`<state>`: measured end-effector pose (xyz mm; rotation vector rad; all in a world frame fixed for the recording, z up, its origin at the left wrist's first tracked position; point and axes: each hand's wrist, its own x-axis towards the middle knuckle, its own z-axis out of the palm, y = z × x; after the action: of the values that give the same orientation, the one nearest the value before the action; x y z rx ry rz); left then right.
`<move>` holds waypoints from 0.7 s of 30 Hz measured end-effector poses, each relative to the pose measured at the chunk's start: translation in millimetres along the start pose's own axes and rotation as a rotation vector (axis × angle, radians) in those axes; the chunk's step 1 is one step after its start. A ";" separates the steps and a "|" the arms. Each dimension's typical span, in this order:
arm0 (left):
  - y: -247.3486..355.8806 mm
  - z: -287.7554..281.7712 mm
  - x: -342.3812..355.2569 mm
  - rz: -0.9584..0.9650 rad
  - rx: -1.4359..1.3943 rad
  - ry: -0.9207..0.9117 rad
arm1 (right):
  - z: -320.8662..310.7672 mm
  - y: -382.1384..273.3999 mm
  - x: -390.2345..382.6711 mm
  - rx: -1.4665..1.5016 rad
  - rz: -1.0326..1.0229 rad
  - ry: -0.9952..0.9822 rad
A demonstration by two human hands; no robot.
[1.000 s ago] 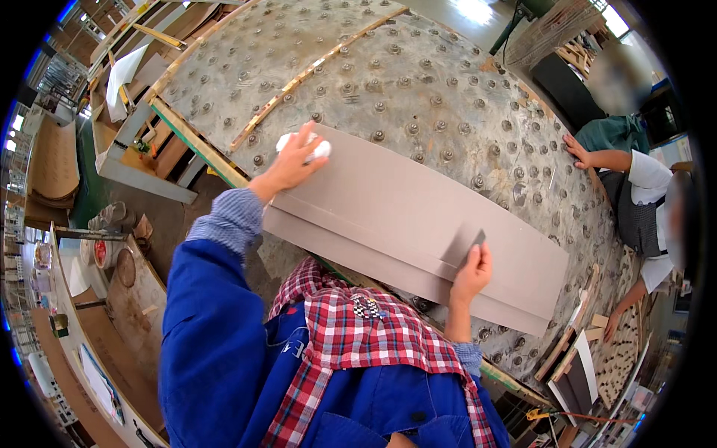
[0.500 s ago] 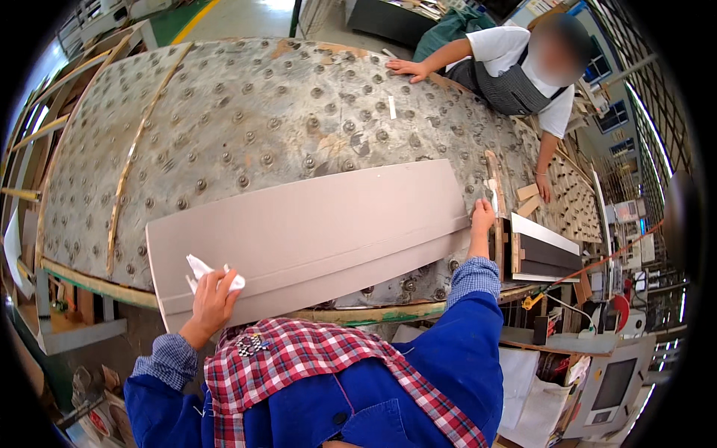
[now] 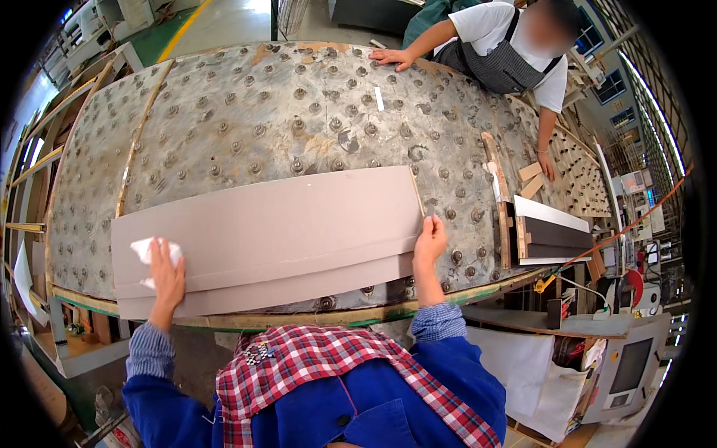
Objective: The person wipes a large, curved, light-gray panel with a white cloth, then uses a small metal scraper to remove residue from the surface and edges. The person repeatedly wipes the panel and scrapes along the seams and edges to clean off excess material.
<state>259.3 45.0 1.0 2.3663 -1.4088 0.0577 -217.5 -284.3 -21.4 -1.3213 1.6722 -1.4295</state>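
the long grey panel (image 3: pixel 269 235) lies flat across the studded worktable (image 3: pixel 246 112), near its front edge. keep it pinned: the right hand (image 3: pixel 430 240) grips its right end, fingers closed on the edge. the left hand (image 3: pixel 166 269) presses a white cloth (image 3: pixel 149 250) flat at the left end; wipe with even pressure.

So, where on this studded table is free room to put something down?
Free: the studded table above the long grey panel, up to the co-worker's hand. Crowded: the right end, with wood strips and stacked dark boards. The left hand and right hand occupy the panel's ends.
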 end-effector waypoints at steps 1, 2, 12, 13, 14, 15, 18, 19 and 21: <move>-0.6 15.6 11.9 -0.012 -0.008 0.001 | 3.5 -5.3 -16.7 0.034 0.019 0.000; 20.5 28.1 31.6 0.058 -0.031 -0.007 | 6.0 -12.5 -30.8 0.026 0.024 -0.009; 355.3 169.6 139.0 0.517 -0.601 0.011 | 35.3 -33.1 -87.1 0.393 0.162 -0.073; 372.9 179.4 132.7 0.639 -0.662 -0.072 | 34.9 -40.6 -87.2 0.335 0.098 -0.037; 396.9 171.6 120.8 0.771 -0.621 -0.174 | 28.7 -26.7 -81.8 0.421 0.121 0.027; 403.0 162.2 110.3 0.876 -0.551 -0.274 | 31.9 -33.0 -82.8 0.422 0.062 0.083; 387.0 171.4 90.0 0.856 -0.748 -0.216 | 36.1 -28.5 -87.8 0.342 -0.051 0.163; 374.0 173.1 86.6 0.847 -0.793 -0.212 | 31.7 -26.9 -89.5 0.439 0.051 0.116; 354.4 155.5 72.3 0.856 -0.808 -0.246 | 22.1 -10.7 -78.6 0.473 0.128 0.079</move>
<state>-32.2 -218.9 -18.9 1.0617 -1.9704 -0.4873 -167.1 -219.9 -30.8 -0.8897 1.3233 -1.6833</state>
